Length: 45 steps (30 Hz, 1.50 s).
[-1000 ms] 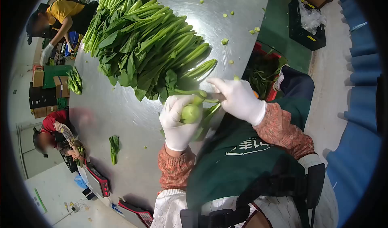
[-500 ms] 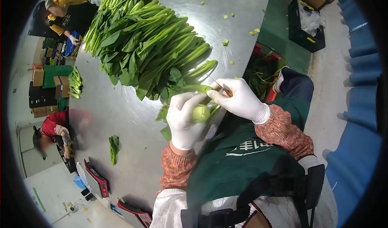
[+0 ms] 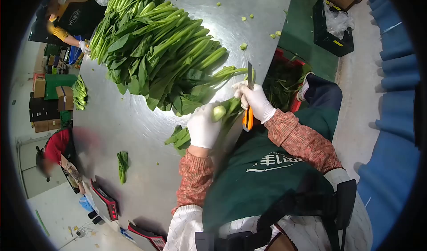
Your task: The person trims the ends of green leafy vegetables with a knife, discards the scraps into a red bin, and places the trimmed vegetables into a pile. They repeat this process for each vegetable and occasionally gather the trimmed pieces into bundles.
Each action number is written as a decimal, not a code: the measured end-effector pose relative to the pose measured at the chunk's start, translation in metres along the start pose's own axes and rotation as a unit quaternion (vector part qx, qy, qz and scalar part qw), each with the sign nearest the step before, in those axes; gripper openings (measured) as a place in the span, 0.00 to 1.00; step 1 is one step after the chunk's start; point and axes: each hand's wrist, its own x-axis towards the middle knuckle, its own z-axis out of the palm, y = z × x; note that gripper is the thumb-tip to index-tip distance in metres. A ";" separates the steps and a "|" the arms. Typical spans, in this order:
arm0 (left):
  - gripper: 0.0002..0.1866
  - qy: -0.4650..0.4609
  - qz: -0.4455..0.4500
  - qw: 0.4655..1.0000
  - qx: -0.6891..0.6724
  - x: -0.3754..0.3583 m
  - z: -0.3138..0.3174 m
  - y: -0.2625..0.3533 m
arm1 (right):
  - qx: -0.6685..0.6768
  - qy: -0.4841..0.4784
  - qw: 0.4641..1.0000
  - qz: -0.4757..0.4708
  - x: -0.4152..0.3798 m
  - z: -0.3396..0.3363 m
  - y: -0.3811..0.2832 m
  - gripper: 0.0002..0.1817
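My left hand (image 3: 203, 128), in a white glove, is closed around a leafy green vegetable (image 3: 218, 113), its pale cut stalk end showing past the fingers. Leaves (image 3: 179, 137) spread out on the table side of this hand. My gloved right hand (image 3: 255, 101) grips an orange utility knife (image 3: 247, 119), the dark blade pointing away from me. A loose leaf and stem overlap the space between both hands. Just beyond lies a large heap of leafy greens (image 3: 164, 59), with a few stalks reaching toward the knife blade.
Small stalk trimmings (image 3: 243, 46) are scattered on the metal table (image 3: 147, 135). A red crate (image 3: 279, 55) of leaves stands below its edge, and a black crate (image 3: 331, 33) sits farther right. One small bunch (image 3: 122, 167) lies near red scales (image 3: 104, 197). Two people work across the table.
My right hand has drawn back from the stalk in my left hand and turned, so the knife blade now points away. The leaf between the hands has shifted toward me.
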 end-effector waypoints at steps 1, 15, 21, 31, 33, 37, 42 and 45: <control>0.14 -0.015 -0.003 1.000 0.016 -0.003 0.004 -0.003 | -0.020 0.018 1.000 -0.010 0.002 -0.005 0.003 0.10; 0.20 -0.011 0.057 0.998 0.029 0.016 -0.002 0.014 | -0.619 0.102 0.765 -0.145 0.060 -0.028 -0.047 0.20; 0.25 0.000 0.079 0.997 0.022 0.045 0.029 0.032 | -0.465 0.024 0.850 -0.248 0.013 0.003 -0.063 0.13; 0.15 0.186 0.021 0.977 -0.104 0.008 -0.077 -0.012 | -0.455 -0.197 0.840 -0.223 -0.005 -0.029 -0.044 0.11; 0.13 0.264 -0.039 0.954 -0.136 -0.004 -0.115 -0.018 | -0.495 -0.382 0.779 -0.049 -0.025 -0.013 -0.055 0.11; 0.08 0.384 -0.099 0.883 -0.251 -0.020 -0.157 -0.029 | -0.335 -0.297 0.893 -0.044 0.003 -0.018 -0.055 0.07; 0.10 0.326 -0.108 0.913 -0.223 -0.014 -0.143 -0.012 | -0.570 -0.006 0.746 -0.343 0.069 -0.003 -0.039 0.14; 0.11 0.290 -0.105 0.933 -0.185 -0.009 -0.132 -0.005 | -0.648 -0.043 0.690 -0.319 0.079 -0.005 -0.030 0.19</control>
